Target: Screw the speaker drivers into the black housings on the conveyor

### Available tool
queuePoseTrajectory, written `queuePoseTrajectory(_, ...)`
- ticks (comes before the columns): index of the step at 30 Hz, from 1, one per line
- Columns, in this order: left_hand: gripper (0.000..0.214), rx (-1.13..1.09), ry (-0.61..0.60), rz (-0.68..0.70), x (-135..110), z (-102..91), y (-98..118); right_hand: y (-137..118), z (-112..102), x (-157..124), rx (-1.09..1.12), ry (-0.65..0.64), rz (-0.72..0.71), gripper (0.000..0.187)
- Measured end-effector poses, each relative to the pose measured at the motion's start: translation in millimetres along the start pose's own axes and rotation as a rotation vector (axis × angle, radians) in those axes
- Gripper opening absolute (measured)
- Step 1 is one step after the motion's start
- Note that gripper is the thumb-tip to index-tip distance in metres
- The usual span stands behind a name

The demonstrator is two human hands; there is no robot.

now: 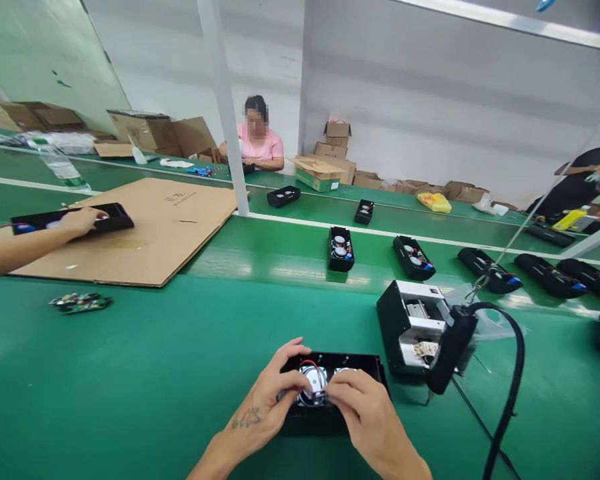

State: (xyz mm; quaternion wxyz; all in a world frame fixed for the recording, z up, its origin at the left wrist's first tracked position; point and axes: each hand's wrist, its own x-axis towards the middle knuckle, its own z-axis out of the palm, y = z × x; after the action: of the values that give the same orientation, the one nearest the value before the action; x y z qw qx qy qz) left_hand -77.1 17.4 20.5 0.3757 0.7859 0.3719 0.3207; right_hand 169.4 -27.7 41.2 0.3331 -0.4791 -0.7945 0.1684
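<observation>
A black speaker housing (316, 424) lies open-side up on the bench before me, with two round silver speaker drivers inside. My left hand (270, 393) grips its left end, thumb reaching in over the left driver (316, 377). Over that driver arches a thin red wire (308, 363). My right hand (367, 407) leans over the front of the housing, thumb and forefinger pinched together at the driver's right edge. Whatever sits between those fingertips is too small to make out. The right driver (346, 370) is partly covered by my right hand.
Right of the housing stands a black-and-white machine (405, 327), beside a hanging black electric screwdriver (453, 350) with a cable. Circuit boards (80, 303) lie left. A co-worker's hand (83, 221) touches another housing on cardboard (165, 207). Several housings (341, 249) line the far strip.
</observation>
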Motion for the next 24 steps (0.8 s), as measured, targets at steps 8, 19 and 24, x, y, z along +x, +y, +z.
queuePoseTrajectory(8,0.056,0.495,-0.201,0.181,-8,14.9,-19,-9,8,6,-0.489,-0.413,-0.041,0.025)
queuePoseTrajectory(19,0.050,0.533,-0.190,0.302,-5,32.9,-36,-19,8,-14,-0.149,-0.440,0.191,0.047)
queuePoseTrajectory(24,0.045,0.460,-0.239,0.227,15,18.3,-15,-15,-1,9,-0.060,-0.438,0.216,0.042)
